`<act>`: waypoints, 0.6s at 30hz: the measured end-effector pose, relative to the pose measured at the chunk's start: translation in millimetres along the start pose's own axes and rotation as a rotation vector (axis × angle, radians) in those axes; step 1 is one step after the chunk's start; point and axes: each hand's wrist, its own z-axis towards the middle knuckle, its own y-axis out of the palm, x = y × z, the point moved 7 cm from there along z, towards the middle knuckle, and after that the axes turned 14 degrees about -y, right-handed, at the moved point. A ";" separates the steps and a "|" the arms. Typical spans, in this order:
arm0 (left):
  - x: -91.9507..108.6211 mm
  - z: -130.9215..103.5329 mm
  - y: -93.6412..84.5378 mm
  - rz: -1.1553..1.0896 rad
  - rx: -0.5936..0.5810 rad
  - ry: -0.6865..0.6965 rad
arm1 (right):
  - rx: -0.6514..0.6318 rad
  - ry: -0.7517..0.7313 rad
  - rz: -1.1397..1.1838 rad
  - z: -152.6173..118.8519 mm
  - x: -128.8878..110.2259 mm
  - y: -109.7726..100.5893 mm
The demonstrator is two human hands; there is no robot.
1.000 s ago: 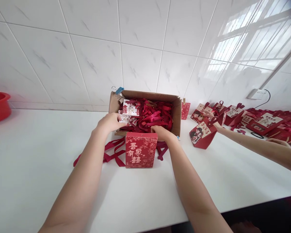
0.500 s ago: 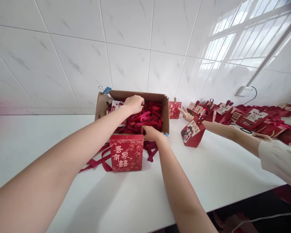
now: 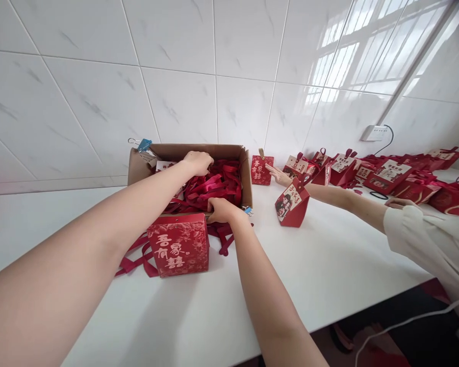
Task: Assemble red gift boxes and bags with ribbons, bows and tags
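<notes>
My left hand (image 3: pixel 199 163) reaches into an open cardboard box (image 3: pixel 132 168), over a heap of dark red ribbons (image 3: pixel 222 178). Its fingers are curled closed, and what they hold is hidden. At the box's front edge, my right hand (image 3: pixel 221 210) is closed over the front wall, its fingertips partly out of sight. A red gift box (image 3: pixel 179 247) with white Chinese characters stands upright just in front of the cardboard box. Loose red ribbons (image 3: pixel 139 257) trail on the table beside it. White printed cards (image 3: pixel 164 166) lie inside the cardboard box at the left.
Blue binder clips (image 3: pixel 144 145) grip the box corners. At right, a co-worker's hand (image 3: pixel 279 176) reaches towards a small red box (image 3: pixel 262 171) by the wall. A tied red gift box (image 3: pixel 291 206) stands on the white table (image 3: pixel 329 275); several more (image 3: pixel 390 176) crowd the far right.
The view has turned right, so everything sits further left. The red gift box in front now looks tilted and angled. The co-worker's hand has come nearer the small red box.
</notes>
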 end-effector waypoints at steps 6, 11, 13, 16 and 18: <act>-2.6 -1.7 8.5 -0.024 0.046 -0.011 | 0.000 -0.002 -0.001 -1.0 -1.6 -1.9; -12.8 -5.7 0.1 -0.066 0.094 -0.028 | 0.003 0.007 -0.014 -0.8 -0.7 -2.3; -17.4 -10.5 -9.9 -0.106 0.127 -0.027 | 0.004 0.008 -0.023 -0.9 0.0 -2.2; -28.1 -29.1 -33.9 -0.209 0.213 -0.026 | 0.001 0.009 -0.042 -2.3 -0.8 -3.2; -43.1 -53.6 -55.1 -0.329 0.304 -0.056 | 0.012 0.012 -0.073 -3.4 -3.7 -6.1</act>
